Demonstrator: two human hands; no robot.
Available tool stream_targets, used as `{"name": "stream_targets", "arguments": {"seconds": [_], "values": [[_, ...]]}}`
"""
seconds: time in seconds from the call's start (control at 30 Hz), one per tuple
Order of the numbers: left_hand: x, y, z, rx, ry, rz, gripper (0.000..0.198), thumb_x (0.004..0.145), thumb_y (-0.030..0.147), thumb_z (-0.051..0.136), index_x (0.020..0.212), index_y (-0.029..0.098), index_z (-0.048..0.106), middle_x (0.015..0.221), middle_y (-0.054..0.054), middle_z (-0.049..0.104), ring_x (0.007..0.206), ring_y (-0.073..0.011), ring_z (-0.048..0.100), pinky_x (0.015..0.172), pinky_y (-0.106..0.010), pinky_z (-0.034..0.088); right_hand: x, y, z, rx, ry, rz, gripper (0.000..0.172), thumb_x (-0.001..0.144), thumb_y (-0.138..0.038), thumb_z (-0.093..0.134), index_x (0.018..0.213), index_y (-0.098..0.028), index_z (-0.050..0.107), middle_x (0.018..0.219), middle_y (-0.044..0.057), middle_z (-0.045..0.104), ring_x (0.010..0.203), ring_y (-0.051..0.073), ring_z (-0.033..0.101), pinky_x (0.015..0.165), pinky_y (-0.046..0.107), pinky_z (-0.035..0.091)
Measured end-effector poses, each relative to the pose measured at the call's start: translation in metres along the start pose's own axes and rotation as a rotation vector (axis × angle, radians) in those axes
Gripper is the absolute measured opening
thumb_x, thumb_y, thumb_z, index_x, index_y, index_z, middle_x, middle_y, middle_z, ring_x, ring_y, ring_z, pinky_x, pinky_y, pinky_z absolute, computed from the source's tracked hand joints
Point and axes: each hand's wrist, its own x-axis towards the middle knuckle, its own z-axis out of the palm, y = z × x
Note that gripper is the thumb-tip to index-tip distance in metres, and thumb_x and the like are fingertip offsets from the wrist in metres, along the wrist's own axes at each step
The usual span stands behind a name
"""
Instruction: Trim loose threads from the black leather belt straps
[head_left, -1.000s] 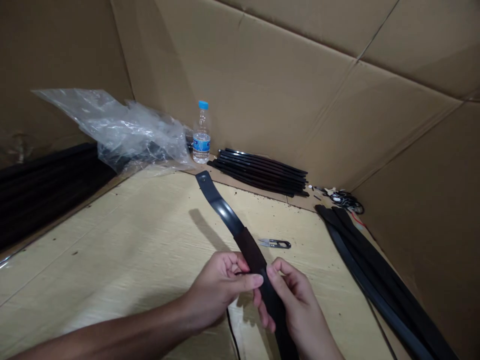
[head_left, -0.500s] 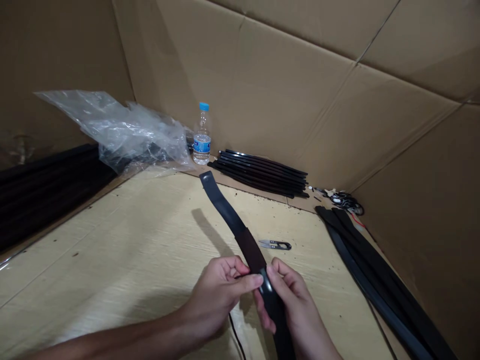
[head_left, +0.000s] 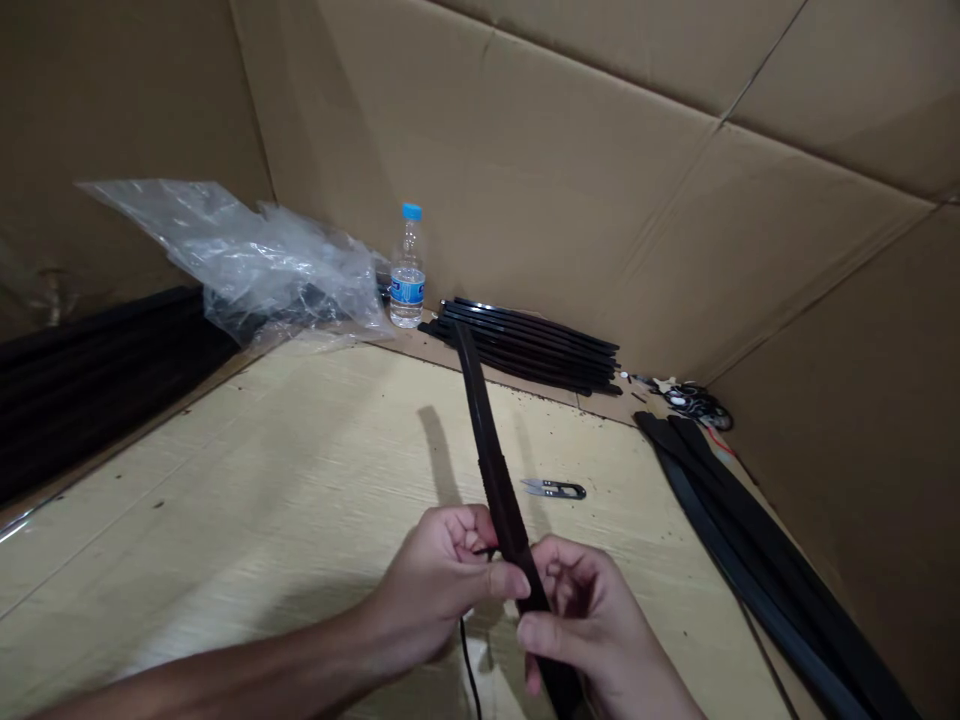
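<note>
A long, dark, slightly curved strip (head_left: pixel 501 495) slants up and away from me above the table, with a dark brown wrap around its middle. My left hand (head_left: pixel 457 570) pinches the strip from the left, its thumb lying across the lower end of the wrap. A thin black cord (head_left: pixel 469 665) hangs below that hand, and a short bit of it shows by the fingers. Closer to me, my right hand (head_left: pixel 589 625) grips the same strip from the right, thumb on top. Small black thread snips (head_left: pixel 553 489) lie on the table just right of the strip.
A stack of dark strips (head_left: pixel 532 345) lies at the back beside a water bottle (head_left: pixel 407 270). Clear plastic bags (head_left: pixel 292 265) cover part of a dark pile (head_left: pixel 97 370) at left. More black strips (head_left: pixel 750 560) and tangled cords (head_left: pixel 701 405) lie at right. Cardboard walls (head_left: pixel 540 170) enclose the table.
The strip has been turned more edge-on, and its far end has swung right and away. My right hand has shifted its hold, its thumb now lower on the strip.
</note>
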Motion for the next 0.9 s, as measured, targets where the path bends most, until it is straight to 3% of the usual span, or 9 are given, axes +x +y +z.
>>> {"name": "stream_targets", "arguments": {"seconds": [0.07, 0.2, 0.37, 0.53, 0.7, 0.8, 0.9], "values": [[0.000, 0.003, 0.000, 0.037, 0.003, -0.016, 0.039, 0.047, 0.028, 0.091, 0.069, 0.009, 0.066, 0.068, -0.005, 0.069, 0.060, -0.0122, 0.061, 0.055, -0.020, 0.046, -0.001, 0.002, 0.000, -0.012, -0.015, 0.032, 0.035, 0.061, -0.020, 0.087, 0.073, -0.016, 0.054, 0.058, -0.005, 0.062, 0.045, 0.007, 0.057, 0.041, 0.018, 0.053], [0.001, 0.004, -0.003, 0.034, -0.091, -0.024, 0.032, 0.054, 0.028, 0.088, 0.070, 0.008, 0.068, 0.063, -0.005, 0.067, 0.053, -0.0113, 0.058, 0.053, -0.021, 0.044, -0.004, 0.003, 0.000, -0.044, -0.078, 0.052, 0.043, 0.068, -0.029, 0.083, 0.077, -0.019, 0.042, 0.062, -0.002, 0.068, 0.041, 0.007, 0.060, 0.038, 0.014, 0.047], [0.006, 0.005, -0.009, 0.034, -0.225, -0.040, 0.032, 0.061, 0.032, 0.083, 0.075, 0.009, 0.067, 0.064, -0.008, 0.069, 0.048, -0.0156, 0.060, 0.047, -0.024, 0.043, -0.009, -0.005, -0.001, -0.015, -0.100, 0.022, 0.030, 0.085, -0.038, 0.068, 0.093, -0.017, 0.047, 0.072, 0.006, 0.074, 0.050, 0.008, 0.063, 0.049, 0.016, 0.046], [0.009, 0.006, -0.015, 0.026, -0.096, 0.012, 0.029, 0.062, 0.028, 0.082, 0.067, 0.014, 0.057, 0.054, -0.002, 0.063, 0.042, -0.0135, 0.057, 0.042, -0.021, 0.037, -0.007, -0.003, -0.007, 0.111, -0.028, 0.076, 0.024, 0.084, -0.032, 0.068, 0.099, -0.017, 0.056, 0.082, 0.011, 0.077, 0.063, 0.013, 0.069, 0.058, 0.022, 0.048], [0.011, 0.007, -0.016, 0.101, 0.053, 0.062, 0.035, 0.064, 0.028, 0.082, 0.062, 0.016, 0.048, 0.048, 0.001, 0.059, 0.042, -0.0119, 0.056, 0.036, -0.016, 0.023, -0.004, 0.007, -0.009, 0.104, 0.031, -0.082, 0.026, 0.076, -0.025, 0.077, 0.100, -0.019, 0.068, 0.087, 0.010, 0.076, 0.068, 0.014, 0.068, 0.062, 0.025, 0.053], [0.012, 0.008, -0.012, 0.097, 0.045, 0.084, 0.038, 0.060, 0.028, 0.084, 0.062, 0.016, 0.049, 0.052, 0.001, 0.062, 0.045, -0.0121, 0.058, 0.042, -0.018, 0.036, -0.002, 0.004, -0.004, 0.112, 0.030, -0.058, 0.032, 0.075, -0.025, 0.078, 0.106, -0.020, 0.070, 0.085, 0.008, 0.075, 0.066, 0.012, 0.065, 0.058, 0.023, 0.054], [0.011, 0.009, -0.009, 0.098, 0.039, 0.083, 0.042, 0.048, 0.022, 0.089, 0.062, 0.015, 0.051, 0.059, 0.001, 0.066, 0.050, -0.0127, 0.060, 0.050, -0.023, 0.045, -0.001, 0.003, -0.001, 0.101, 0.034, -0.040, 0.040, 0.069, -0.023, 0.083, 0.107, -0.021, 0.071, 0.087, 0.006, 0.073, 0.064, 0.010, 0.062, 0.056, 0.019, 0.054]]}}
